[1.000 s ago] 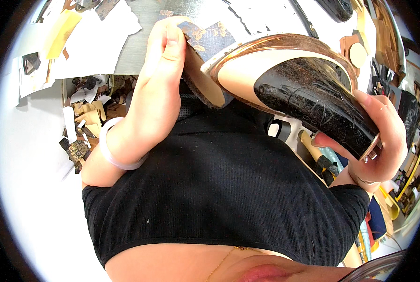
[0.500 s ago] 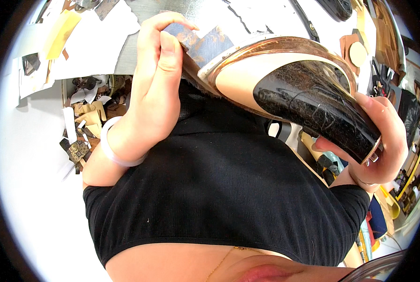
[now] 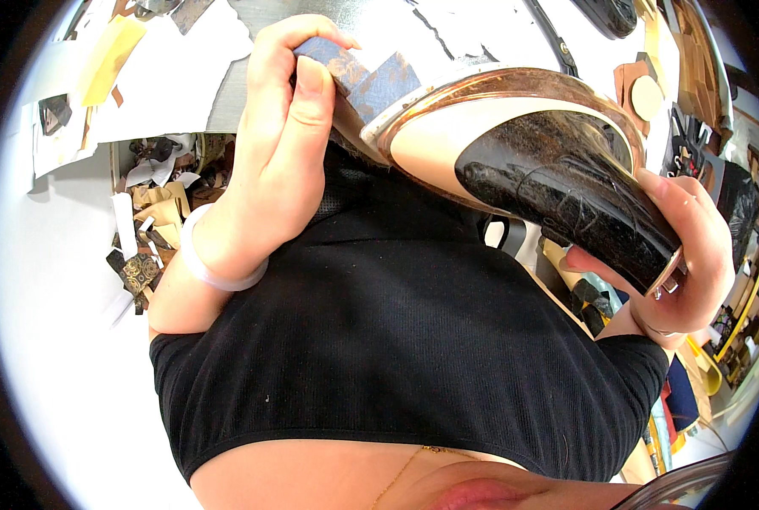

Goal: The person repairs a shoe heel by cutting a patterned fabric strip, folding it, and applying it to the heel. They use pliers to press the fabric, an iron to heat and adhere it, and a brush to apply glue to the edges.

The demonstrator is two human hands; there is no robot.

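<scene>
Two-handed hold on an iron-shaped appliance, as I follow it from a distance. The right grip (image 3: 704, 242) is clamped around the narrow end of the appliance (image 3: 549, 161), whose glossy black body, cream flank and amber rim hang tilted in front of the person's chest, near the edge of the tabletop (image 3: 231, 106). The left grip (image 3: 279, 161) pinches a blue-topped piece (image 3: 333, 66) with a brown edge, the thumb on the near side and a finger hooked over the top. This piece lies just beside the wide end of the appliance; I cannot tell whether the two touch. A second blue patch (image 3: 394, 82) shows behind them, next to the pale rim.

Over the past second, the main change is at my left: the piece has been turned, so that its beige face has gone from sight and more of the blue shows. The right hold and the appliance have barely shifted. I read this as re-angling of the piece against a steadied appliance, with neither let go. White paper (image 3: 171, 72) and a yellow sheet (image 3: 112, 59) lie farther left.
</scene>
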